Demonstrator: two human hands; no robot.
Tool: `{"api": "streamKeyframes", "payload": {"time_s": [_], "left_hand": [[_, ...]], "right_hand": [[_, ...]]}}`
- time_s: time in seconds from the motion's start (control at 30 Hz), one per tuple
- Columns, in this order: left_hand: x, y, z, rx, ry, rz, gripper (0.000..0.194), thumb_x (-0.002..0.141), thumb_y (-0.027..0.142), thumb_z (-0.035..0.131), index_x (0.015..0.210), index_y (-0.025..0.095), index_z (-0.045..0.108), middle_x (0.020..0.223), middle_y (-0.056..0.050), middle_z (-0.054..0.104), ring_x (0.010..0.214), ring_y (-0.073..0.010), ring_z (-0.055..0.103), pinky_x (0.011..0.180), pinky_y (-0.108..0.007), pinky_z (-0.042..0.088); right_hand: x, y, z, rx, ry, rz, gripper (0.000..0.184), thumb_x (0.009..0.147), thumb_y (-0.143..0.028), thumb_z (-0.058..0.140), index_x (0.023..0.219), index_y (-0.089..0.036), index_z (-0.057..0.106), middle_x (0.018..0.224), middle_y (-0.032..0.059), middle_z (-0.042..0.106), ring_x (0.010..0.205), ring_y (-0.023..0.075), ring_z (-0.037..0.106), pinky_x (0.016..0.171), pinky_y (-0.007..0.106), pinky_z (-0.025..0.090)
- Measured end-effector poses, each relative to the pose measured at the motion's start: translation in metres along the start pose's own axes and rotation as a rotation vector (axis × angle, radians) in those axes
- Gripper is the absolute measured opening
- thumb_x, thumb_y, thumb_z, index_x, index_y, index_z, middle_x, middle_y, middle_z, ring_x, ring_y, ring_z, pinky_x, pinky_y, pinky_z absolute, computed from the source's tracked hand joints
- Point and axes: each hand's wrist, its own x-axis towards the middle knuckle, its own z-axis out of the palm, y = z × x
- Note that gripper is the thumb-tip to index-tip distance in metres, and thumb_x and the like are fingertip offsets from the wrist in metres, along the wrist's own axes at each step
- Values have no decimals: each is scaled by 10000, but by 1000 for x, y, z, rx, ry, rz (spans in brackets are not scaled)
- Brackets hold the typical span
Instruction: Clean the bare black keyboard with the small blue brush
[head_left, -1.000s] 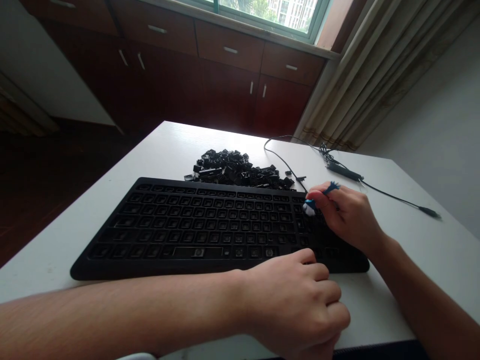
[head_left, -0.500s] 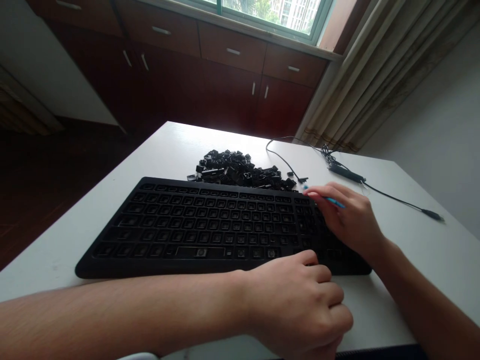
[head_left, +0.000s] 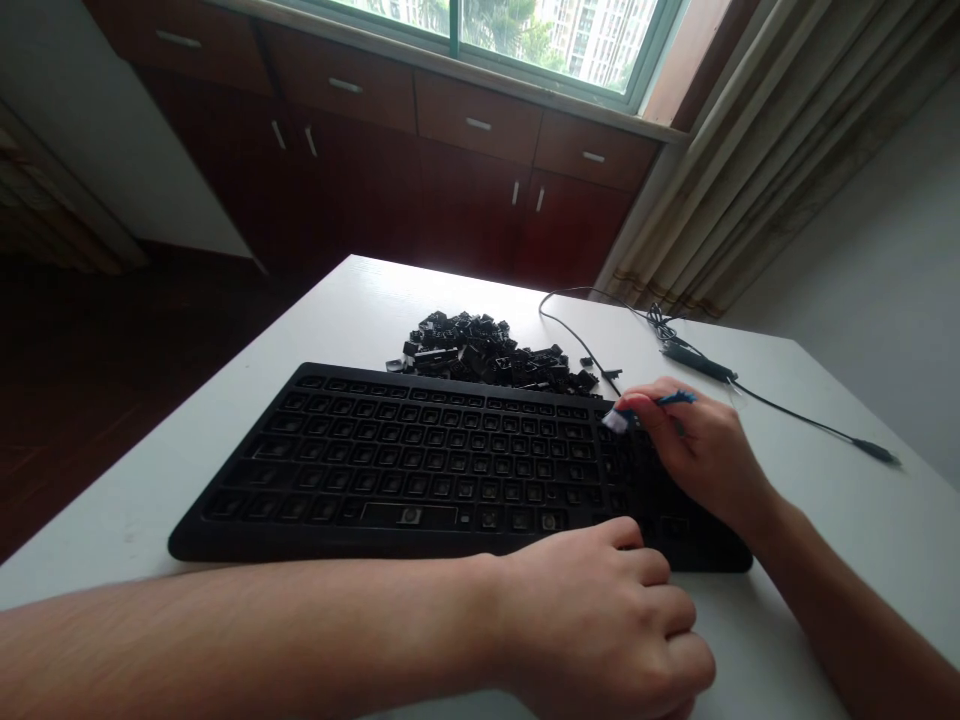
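Observation:
A black keyboard [head_left: 420,552] with its keycaps off lies across the white table, its key sockets bare. My right hand [head_left: 705,450] is closed round a blue toothbrush [head_left: 616,420], whose white bristles are at the keyboard's upper right part, near the number pad. Motion blurs the brush a little. In front of the keyboard's near edge, my left hand [head_left: 607,620] is curled into a fist, and its palm side is hidden. Behind the keyboard is a heap of loose black keycaps [head_left: 480,350].
A black cable [head_left: 795,412] with a coiled bundle runs along the right of the white table [head_left: 315,315]. Wooden cabinets [head_left: 450,200] stand beyond the table under a window [head_left: 525,35]. A curtain [head_left: 720,150] hangs at the right.
My right hand has brought the toothbrush down and nearer, and its white bristles now show. The whole view has shifted slightly. My left hand stays a fist by the near edge.

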Motion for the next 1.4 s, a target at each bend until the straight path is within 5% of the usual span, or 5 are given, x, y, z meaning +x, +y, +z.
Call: {"api": "streamKeyframes", "payload": {"time_s": [0.23,0.47,0.73,0.97,1.4], "left_hand": [[-1,-1,0,19,10,7,256,998,340,536,813,166,568,788,-9,570,685,-178,488,649,-372,343],[-1,-3,-3,36,-7,22,251,1011,333,502,837,171,580,788,-10,578,684,-186,497,641,-371,339],[-2,-3,-4,34,-33,25,269,1025,336,466,858,169,596,799,-16,586,693,-189,497,640,-364,342],[-1,-3,-5,47,-36,26,253,1018,341,486,861,173,594,805,-18,593,707,-190,520,649,-364,344],[-1,-1,-3,35,-16,24,273,1022,310,455,837,168,597,793,-20,589,694,-192,514,644,-370,353]], "right_hand": [[-2,0,-7,64,174,81,282,1033,-332,490,863,-209,679,696,-6,569,606,113,513,596,266,415],[-4,-4,-4,379,-310,175,388,1035,-393,474,736,-190,617,640,-15,534,559,99,475,515,244,385],[0,4,0,-109,258,-80,146,992,-233,565,1032,-223,705,959,30,687,809,133,634,763,270,489],[-3,-3,8,165,148,191,227,1009,-386,531,1050,-216,677,833,17,675,630,127,596,578,253,475],[-2,1,9,-89,134,-127,210,989,-182,550,1163,-229,657,1107,57,692,998,184,665,911,314,500]]}}
